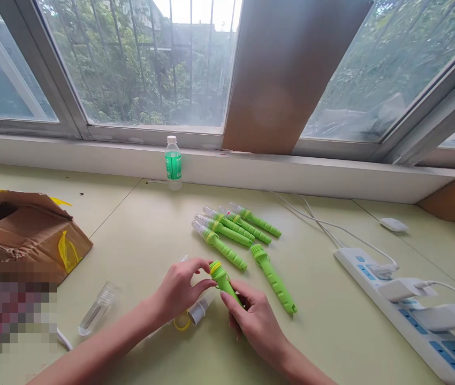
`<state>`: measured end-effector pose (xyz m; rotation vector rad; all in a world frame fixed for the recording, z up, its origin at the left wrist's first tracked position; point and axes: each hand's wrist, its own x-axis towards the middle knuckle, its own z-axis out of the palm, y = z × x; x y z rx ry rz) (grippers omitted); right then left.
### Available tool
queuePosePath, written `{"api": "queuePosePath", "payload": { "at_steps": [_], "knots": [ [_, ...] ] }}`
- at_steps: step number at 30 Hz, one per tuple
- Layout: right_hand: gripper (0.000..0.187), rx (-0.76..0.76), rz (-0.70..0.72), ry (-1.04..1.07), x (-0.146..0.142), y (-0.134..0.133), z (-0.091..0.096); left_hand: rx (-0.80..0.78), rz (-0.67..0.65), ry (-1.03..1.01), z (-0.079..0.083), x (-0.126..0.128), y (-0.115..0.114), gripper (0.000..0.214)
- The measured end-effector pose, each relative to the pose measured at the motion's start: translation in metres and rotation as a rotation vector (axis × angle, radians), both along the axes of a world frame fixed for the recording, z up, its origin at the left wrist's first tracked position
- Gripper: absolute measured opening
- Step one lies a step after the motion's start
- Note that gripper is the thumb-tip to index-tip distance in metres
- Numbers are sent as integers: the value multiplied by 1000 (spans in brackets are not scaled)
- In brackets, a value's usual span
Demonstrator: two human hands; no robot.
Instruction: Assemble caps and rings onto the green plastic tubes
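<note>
At lower centre of the frame, the right hand (pixel 257 321) wraps its fingers around the ribbed lower part of a green handle (pixel 222 280), holding it tilted with its threaded, yellow-ringed head pointing up and to the left. The left hand (pixel 179 289) pinches that head between thumb and fingertips. Both hands are closed on the same piece, just above the tabletop (pixel 332 321).

Handling assessment: the handle appears to be light, stiff moulded plastic. The ribs along the shaft should give a secure, non-slip hold; the shaft is the correct place to take hold. The thin threaded head is likely the weaker part and should be gripped lightly.

Adjacent items:
- A yellow ring (pixel 182 323) and a small clear cap (pixel 200 310) lie on the table under the hands.
- A larger clear cap (pixel 98 310) lies at lower left.
- One bare green handle (pixel 273 278) lies just right of the hands.
- Five assembled pieces with clear caps (pixel 233 230) lie side by side at centre.
- A bottle (pixel 173 170) stands at the window ledge.
- A cardboard box (pixel 22 235) sits at left; a power strip (pixel 412 315) at right.
</note>
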<state>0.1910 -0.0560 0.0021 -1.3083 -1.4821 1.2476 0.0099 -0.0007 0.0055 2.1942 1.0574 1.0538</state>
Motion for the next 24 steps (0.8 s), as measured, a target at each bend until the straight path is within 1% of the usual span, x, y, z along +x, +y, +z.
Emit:
{"api": "queuePosePath", "payload": {
  "at_steps": [3,6,13,17,24],
  "knots": [
    [33,-20,4,30,0,0,1,-18,-23,-48,-1,-1,0,23],
    [34,-63,37,54,1,1,2,-16,-24,-52,-1,-2,1,27],
    [36,-82,85,76,4,1,3,30,-32,-36,0,-4,1,17],
    [35,-91,95,80,4,0,3,24,-55,-29,0,-3,0,13],
    [38,-151,97,111,6,1,3,39,-62,-25,-1,-4,-1,11]
  ]
}}
